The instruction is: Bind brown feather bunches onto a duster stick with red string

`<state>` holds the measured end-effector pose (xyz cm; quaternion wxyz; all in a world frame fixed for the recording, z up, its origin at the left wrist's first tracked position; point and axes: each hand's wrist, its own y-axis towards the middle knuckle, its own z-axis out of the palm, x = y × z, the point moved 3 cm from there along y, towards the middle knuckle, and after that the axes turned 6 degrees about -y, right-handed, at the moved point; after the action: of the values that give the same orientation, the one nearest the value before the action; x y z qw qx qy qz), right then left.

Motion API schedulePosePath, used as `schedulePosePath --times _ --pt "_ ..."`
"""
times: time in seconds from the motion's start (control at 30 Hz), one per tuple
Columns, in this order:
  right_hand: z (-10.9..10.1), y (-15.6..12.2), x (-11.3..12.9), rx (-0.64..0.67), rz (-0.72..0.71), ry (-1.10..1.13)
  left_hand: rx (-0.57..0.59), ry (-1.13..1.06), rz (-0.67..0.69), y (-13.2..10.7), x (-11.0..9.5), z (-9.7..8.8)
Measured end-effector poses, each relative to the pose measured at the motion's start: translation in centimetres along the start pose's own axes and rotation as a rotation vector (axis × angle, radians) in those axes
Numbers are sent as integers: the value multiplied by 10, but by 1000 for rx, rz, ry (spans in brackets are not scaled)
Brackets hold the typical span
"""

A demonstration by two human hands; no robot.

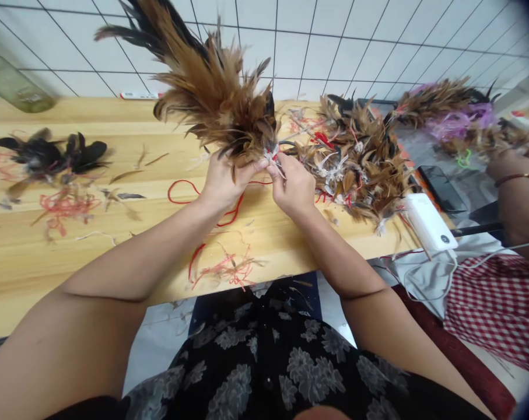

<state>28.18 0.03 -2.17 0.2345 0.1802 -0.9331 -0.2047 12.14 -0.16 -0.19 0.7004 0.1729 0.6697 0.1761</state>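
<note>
My left hand [224, 182] is closed around the base of a big bunch of brown and black feathers [212, 87], which stands up and leans to the left over the wooden table [37, 256]. My right hand [293, 186] pinches the white quill ends and red thread [273, 155] at the same base, touching the left hand. A loop of red string [181, 192] trails on the table under my left wrist.
A heap of loose brown feathers [356, 157] lies right of my hands. Dark feathers [45, 154] and red thread scraps [65, 205] lie left. A white power bank [428, 221] and black phone [441, 188] sit right. Another person's arm [515, 192] works at far right.
</note>
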Motion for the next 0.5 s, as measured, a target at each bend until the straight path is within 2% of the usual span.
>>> schedulePosePath --times 0.17,0.37,0.5 --pt "7 0 -3 -105 24 53 -68 -34 -115 0 5 4" --pt "11 0 -5 -121 66 127 -44 -58 -135 2 -3 10" --pt "12 0 -6 -158 73 188 -75 -71 -147 2 -5 8"
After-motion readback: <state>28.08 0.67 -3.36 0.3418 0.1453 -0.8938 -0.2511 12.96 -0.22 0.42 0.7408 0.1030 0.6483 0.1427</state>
